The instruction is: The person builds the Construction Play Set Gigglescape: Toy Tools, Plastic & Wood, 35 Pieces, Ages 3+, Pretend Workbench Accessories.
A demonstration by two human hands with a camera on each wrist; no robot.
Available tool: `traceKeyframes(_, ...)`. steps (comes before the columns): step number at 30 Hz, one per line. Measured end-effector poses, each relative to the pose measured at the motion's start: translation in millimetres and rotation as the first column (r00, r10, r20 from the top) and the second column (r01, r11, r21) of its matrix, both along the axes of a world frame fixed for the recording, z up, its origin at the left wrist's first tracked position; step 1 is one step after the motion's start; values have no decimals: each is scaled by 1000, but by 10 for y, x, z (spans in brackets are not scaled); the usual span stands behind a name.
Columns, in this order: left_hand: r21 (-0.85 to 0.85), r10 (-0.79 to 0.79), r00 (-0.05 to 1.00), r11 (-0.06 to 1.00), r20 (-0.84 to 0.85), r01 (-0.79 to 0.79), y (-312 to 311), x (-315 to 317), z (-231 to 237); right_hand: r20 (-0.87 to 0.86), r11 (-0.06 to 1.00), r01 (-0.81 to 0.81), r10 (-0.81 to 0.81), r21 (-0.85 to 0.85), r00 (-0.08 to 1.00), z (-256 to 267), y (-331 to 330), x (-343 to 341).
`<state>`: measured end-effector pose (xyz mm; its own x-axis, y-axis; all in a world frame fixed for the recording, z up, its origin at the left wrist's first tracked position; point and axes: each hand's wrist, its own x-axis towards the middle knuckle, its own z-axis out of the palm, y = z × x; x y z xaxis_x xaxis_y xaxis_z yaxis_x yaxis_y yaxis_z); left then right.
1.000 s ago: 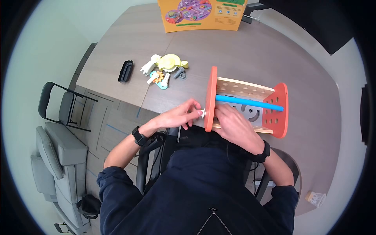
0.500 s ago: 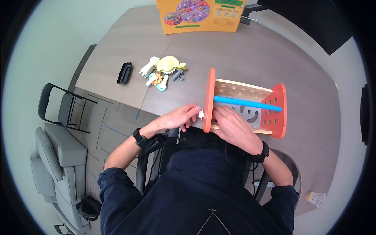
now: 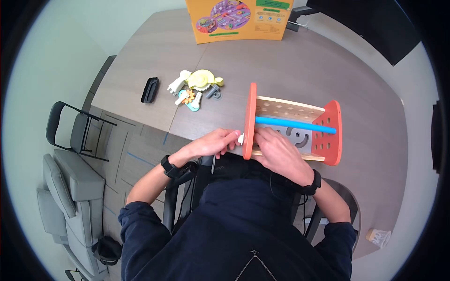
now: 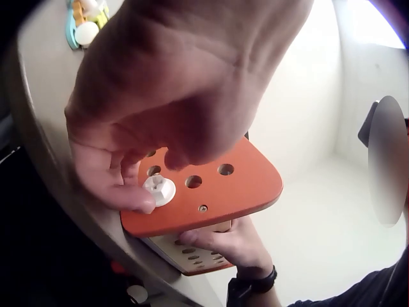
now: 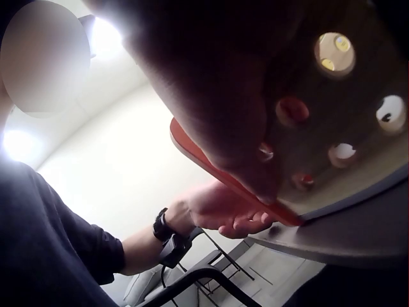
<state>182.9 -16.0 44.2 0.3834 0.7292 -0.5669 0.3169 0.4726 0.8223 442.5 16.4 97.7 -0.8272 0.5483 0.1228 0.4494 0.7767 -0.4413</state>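
A toy toolbox with orange end panels (image 3: 250, 110), holed wooden sides (image 3: 290, 108) and a blue rod (image 3: 295, 124) stands at the table's near edge. A white bolt (image 4: 160, 190) with a hexagonal, cross-slotted head sits against the outer face of the left end panel. My left hand (image 3: 217, 142) pinches the bolt's head at its edge, thumb and fingers curled. Inside the box, my right hand (image 3: 282, 152) reaches down behind the same panel, opposite the bolt. Its fingertips are hidden there, and I cannot tell what they hold.
Left of the box lie yellow toy pieces (image 3: 201, 79), white bolts (image 3: 197, 100), an orange gear (image 3: 188, 96) and grey screw parts (image 3: 213, 92). A black tray (image 3: 150, 90) is farther left. A yellow carton (image 3: 241, 21) stands at the back; a cup (image 3: 378, 237) is at right.
The left fingers shift slightly around the white bolt's head, showing more of it than a second ago. The right hand stays inside the box. The whole head view has shifted a little.
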Motion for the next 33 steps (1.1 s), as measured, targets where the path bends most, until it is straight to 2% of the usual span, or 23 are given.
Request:
traceKeyframes(3, 135, -76, 997, 988, 26, 72, -35, 7, 67, 10, 1000, -7, 7, 2, 1000, 1, 6, 10)
traceKeyframes(5, 256, -25, 999, 966, 23, 18, -105, 16, 98, 21, 1000, -11, 11, 3, 1000, -3, 10, 12)
traceKeyframes(7, 291, 18, 1000, 957, 20, -23, -131, 35, 128, 25, 1000, -9, 9, 4, 1000, -5, 8, 14)
traceKeyframes(9, 242, 53, 999, 969, 10, -54, -123, 58, 158, 24, 1000, -3, 3, 5, 1000, -8, 16, 5)
traceKeyframes(12, 43, 48, 999, 998, 5, -48, -10, -15, 18, 24, 1000, 4, -3, -18, 1000, 43, 10, -9)
traceKeyframes(15, 66, 0, 999, 998, 35, -3, 10, -4, -77, 34, 1000, -2, 1, 13, 999, -5, 3, 6)
traceKeyframes(18, 253, -30, 999, 967, 26, 22, -34, 19, -15, 16, 1000, -8, 8, 9, 1000, 0, 12, 13)
traceKeyframes(21, 372, 22, 998, 927, 62, -44, -66, 33, 58, 5, 1000, -11, 11, -8, 1000, 35, 8, 0)
traceKeyframes(24, 290, 72, 997, 954, 24, -76, -64, 56, 176, 35, 1000, -5, 6, -14, 999, 24, 16, -1)
traceKeyframes(27, 168, 32, 999, 985, -16, -29, 7, 39, 134, 17, 1000, -2, 2, -9, 1000, 28, 6, 2)
traceKeyframes(30, 145, -12, 998, 989, -65, 22, 20, 36, 26, -7, 1000, -6, 6, 2, 1000, 45, 1, -5)
traceKeyframes(33, 166, -14, 1000, 986, 28, 9, 20, 25, -132, 35, 1000, -4, 4, 4, 999, -9, 11, 10)
